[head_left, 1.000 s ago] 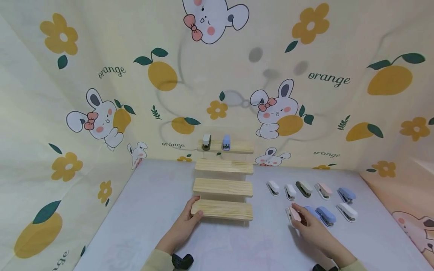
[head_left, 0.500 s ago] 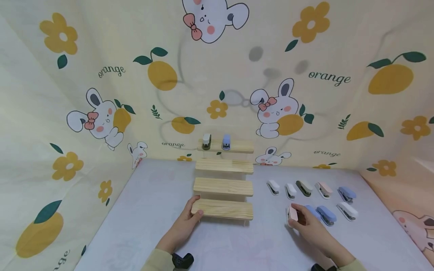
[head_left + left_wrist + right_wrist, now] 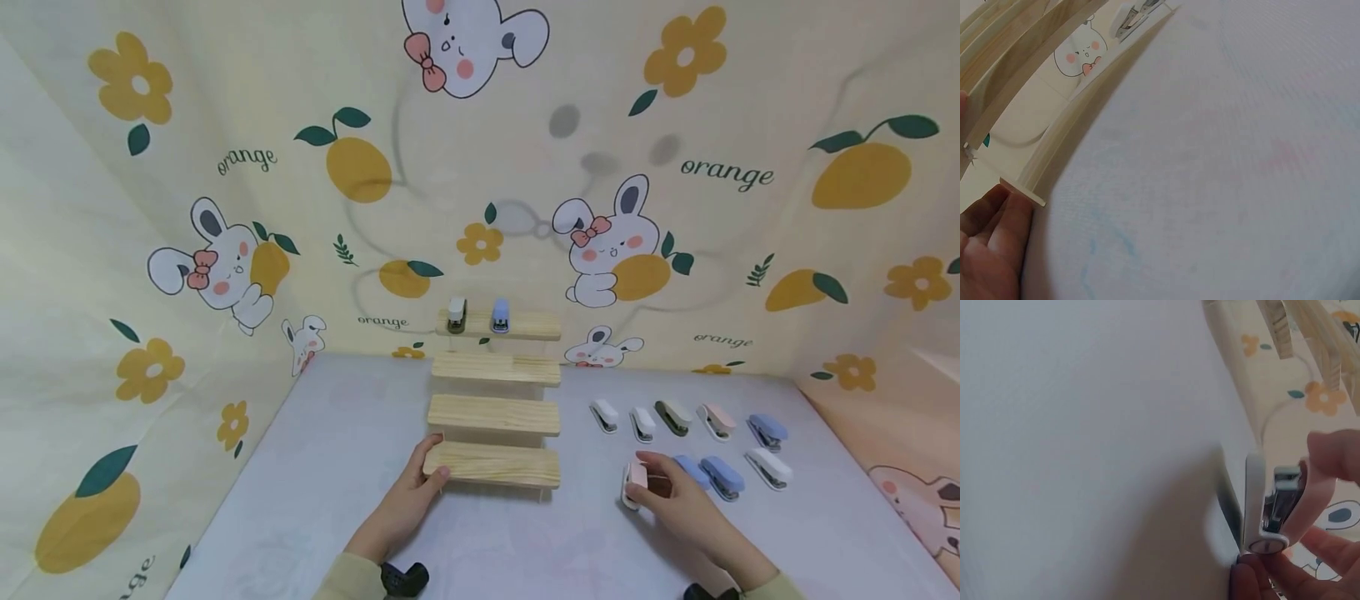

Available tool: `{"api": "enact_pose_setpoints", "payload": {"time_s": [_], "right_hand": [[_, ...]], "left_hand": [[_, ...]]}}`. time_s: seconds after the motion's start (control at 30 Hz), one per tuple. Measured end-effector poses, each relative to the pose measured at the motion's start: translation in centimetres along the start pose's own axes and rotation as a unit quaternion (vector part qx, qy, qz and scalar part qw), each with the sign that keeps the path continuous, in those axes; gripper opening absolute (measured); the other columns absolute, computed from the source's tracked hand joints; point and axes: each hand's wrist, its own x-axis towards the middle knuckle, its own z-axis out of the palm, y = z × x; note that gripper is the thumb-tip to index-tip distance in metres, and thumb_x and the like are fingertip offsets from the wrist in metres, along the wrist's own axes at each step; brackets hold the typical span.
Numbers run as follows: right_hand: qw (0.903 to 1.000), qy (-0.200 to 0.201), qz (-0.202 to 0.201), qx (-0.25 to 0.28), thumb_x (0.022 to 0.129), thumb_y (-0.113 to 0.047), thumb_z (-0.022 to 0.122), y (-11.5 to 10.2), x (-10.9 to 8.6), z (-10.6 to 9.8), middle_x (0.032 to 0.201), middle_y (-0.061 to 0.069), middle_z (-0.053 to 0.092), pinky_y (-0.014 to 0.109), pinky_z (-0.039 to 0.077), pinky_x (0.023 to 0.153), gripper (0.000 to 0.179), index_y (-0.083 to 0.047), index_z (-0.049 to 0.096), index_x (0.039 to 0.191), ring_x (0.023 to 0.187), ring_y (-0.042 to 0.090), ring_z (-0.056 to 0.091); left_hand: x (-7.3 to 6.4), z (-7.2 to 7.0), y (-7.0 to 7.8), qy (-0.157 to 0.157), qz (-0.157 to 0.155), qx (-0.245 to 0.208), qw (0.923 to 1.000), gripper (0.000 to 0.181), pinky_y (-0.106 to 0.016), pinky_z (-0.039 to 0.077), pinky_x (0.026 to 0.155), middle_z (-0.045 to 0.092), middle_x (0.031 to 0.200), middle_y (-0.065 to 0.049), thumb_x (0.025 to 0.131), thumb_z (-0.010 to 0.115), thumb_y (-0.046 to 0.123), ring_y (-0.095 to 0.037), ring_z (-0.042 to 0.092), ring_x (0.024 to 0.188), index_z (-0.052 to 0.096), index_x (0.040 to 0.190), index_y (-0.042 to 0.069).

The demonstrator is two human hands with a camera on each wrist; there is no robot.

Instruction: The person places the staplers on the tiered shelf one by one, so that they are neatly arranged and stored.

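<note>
My left hand grips the left end of the lowest board of a tiered wooden display rack, thumb at the front edge and fingers at its side. In the left wrist view, the fingers hold the board's end. On the right of the table, my right hand holds a small pink stapler between thumb and fingers. The right wrist view shows this stapler side-on, with its white base and metal magazine, close to the tabletop. A blue stapler is partly hidden behind the right hand.
Several staplers lie on the right side, among them a white one, a blue one and a pink one. The rack's top board bears a white-and-dark stapler and a blue stapler. Patterned cloth hangs behind.
My right hand has shifted slightly left with the pink stapler, which has turned more upright in the head view and come away from the blue staplers. The left hand stays on the rack.
</note>
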Motion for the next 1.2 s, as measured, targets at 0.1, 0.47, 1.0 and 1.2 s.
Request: {"api": "enact_pose_setpoints", "payload": {"time_s": [0.1, 0.47, 1.0, 1.2], "right_hand": [[1.0000, 0.002, -0.005, 0.003, 0.087, -0.044, 0.071, -0.2, 0.0, 0.0, 0.132, 0.022, 0.051, 0.047, 0.050, 0.089, 0.076, -0.006, 0.038, 0.144, 0.115, 0.035, 0.055], [0.9932, 0.064, -0.097, 0.001, 0.089, -0.040, 0.069, -2.2, 0.7, -0.4, 0.133, 0.021, 0.049, 0.039, 0.052, 0.084, 0.067, -0.007, 0.041, 0.140, 0.109, 0.034, 0.059], [0.9787, 0.089, -0.184, -0.016, 0.088, -0.053, 0.065, -10.5, 4.1, -2.2, 0.136, 0.014, 0.046, 0.049, 0.051, 0.087, 0.079, -0.012, 0.032, 0.147, 0.113, 0.034, 0.054], [0.9673, 0.101, -0.232, -0.015, 0.089, -0.049, 0.066, -12.9, 5.3, -2.2, 0.136, 0.012, 0.047, 0.048, 0.051, 0.088, 0.075, -0.010, 0.034, 0.145, 0.112, 0.031, 0.055]], "left_hand": [[0.0, 0.0, -0.1, -0.003, 0.002, -0.007, 1.0000, 0.059, -0.056, 0.019, 0.112, 0.022, 0.157, -0.014, 0.097, 0.052, 0.044, -0.033, 0.021, 0.142, 0.025, 0.148, 0.031], [0.1, 0.0, 0.1, 0.003, -0.007, 0.001, 1.0000, 0.059, -0.057, 0.021, 0.111, 0.020, 0.158, -0.014, 0.099, 0.051, 0.042, -0.035, 0.019, 0.143, 0.023, 0.149, 0.032], [-0.1, -0.1, 0.3, 0.012, -0.010, 0.005, 0.9999, 0.057, -0.056, 0.018, 0.112, 0.021, 0.158, -0.012, 0.097, 0.052, 0.044, -0.034, 0.018, 0.144, 0.026, 0.148, 0.035], [-0.1, -0.1, 0.1, 0.004, -0.003, -0.002, 1.0000, 0.059, -0.056, 0.022, 0.110, 0.019, 0.158, -0.014, 0.097, 0.052, 0.044, -0.035, 0.020, 0.143, 0.025, 0.149, 0.034]]}}
